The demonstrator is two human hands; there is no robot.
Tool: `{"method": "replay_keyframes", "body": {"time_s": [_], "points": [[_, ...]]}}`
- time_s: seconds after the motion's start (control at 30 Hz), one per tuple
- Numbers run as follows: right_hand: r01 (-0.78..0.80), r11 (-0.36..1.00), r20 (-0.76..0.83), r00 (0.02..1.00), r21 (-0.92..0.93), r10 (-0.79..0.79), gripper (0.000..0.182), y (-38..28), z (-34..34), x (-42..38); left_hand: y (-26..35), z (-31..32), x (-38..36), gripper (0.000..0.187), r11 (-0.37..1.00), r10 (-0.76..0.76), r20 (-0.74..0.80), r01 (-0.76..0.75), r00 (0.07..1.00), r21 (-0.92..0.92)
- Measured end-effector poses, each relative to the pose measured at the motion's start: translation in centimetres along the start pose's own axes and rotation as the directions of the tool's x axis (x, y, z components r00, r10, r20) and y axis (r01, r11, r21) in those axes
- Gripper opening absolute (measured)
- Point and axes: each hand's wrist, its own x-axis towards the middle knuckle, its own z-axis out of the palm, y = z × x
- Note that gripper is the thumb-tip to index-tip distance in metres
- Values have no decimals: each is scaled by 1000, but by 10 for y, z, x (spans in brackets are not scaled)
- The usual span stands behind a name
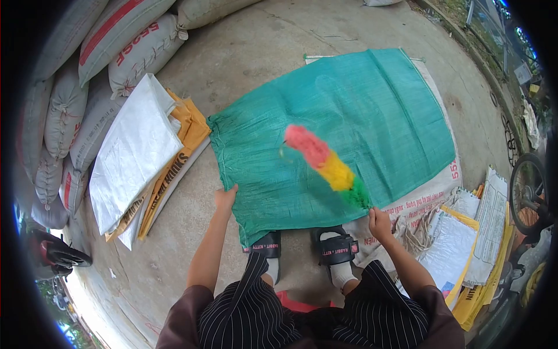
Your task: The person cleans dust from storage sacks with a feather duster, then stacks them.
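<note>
A green woven sack (279,192) lies spread flat on the ground, its left end gathered and wrinkled. At that gathered edge, my left hand (225,198) is closed on the sack. My right hand (380,224) is wrapped round the handle end of a fluffy duster (331,170) banded pink, yellow and green. The duster slants across the sack to the upper left, its tip blurred by motion; most of its handle is hidden in my fist. Under the green sack is a white printed sack (401,205), showing along the right and near edges.
Folded white and yellow sacks (136,145) are piled at the left, with more folded sacks (447,244) at the right. Filled sacks (145,55) are stacked at the upper left. A wheel (528,195) stands far right. My feet in black sandals (336,249) are at the sack's near edge.
</note>
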Motion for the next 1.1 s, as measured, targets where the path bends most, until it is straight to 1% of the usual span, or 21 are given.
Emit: {"method": "replay_keyframes", "body": {"time_s": [0.03,0.1,0.17,0.23,0.3,0.37,0.4,0.43,0.47,0.5,0.57,0.63,0.7,0.73,0.77,0.8,0.87,0.93,1.0,1.07,1.1], "points": [[-123,992,-70,990,23,125,23,3,-2,0,7,-5,-6,37,1000,-3,-2,3,1000,-4],[-113,989,-37,993,-95,110,23,17,-9,-1,19,-12,-25,30,838,271,10,-241,963,490],[-106,973,-17,994,-205,105,23,38,-23,1,11,-7,-27,28,836,291,-28,-240,956,494],[-194,917,-73,981,-348,179,23,64,-47,6,7,-5,-32,26,826,322,-60,-250,945,505],[-460,812,-243,886,-360,394,25,83,-73,12,9,-2,-42,28,836,248,-156,-130,956,533],[-679,717,-459,692,-155,557,31,110,-92,15,5,-2,-46,28,848,235,-179,-112,955,518],[-680,718,-466,690,-153,554,31,137,-97,17,4,-2,-46,28,857,221,-200,-92,954,507],[-732,675,-504,621,-97,600,35,171,-97,21,4,-4,-45,28,858,228,-200,-99,953,504],[-778,627,-535,545,-36,645,38,176,-99,25,3,-8,-42,27,814,331,-177,-186,927,550],[-779,626,-539,540,-30,646,38,181,-97,30,3,-12,-37,25,760,430,-149,-267,890,593],[-772,631,-606,464,81,646,41,155,-92,52,-1,-25,-21,25,742,475,-72,-355,877,569],[-583,806,-592,615,102,520,35,101,-73,59,1,-34,-13,26,720,515,8,-437,857,540],[-324,943,-335,898,-70,284,25,61,-46,44,13,-43,-19,26,792,462,-28,-398,886,463],[-194,972,-180,969,-135,169,21,46,-38,34,11,-43,-19,26,786,466,-18,-405,884,468],[-55,984,-20,998,-170,52,17,37,-32,23,9,-45,-18,26,783,484,-33,-415,875,463],[-63,985,-30,998,-161,59,17,44,-27,12,7,-50,-16,26,782,499,-54,-423,865,457],[-106,944,112,983,-311,148,14,71,-31,-4,-5,-55,-6,26,778,480,-55,-396,875,488],[-443,858,-163,896,-260,413,19,91,-59,-17,-8,-60,-5,25,775,452,-51,-363,891,517],[-782,622,-457,567,-36,686,27,122,-89,-31,-1,-58,-14,25,769,441,-48,-349,896,536],[-861,508,-565,408,22,717,33,181,-101,-43,3,-53,-12,25,761,439,-20,-360,898,539],[-857,515,-571,413,20,710,33,178,-111,-36,0,-52,-12,25,764,422,-8,-351,907,542]]}}
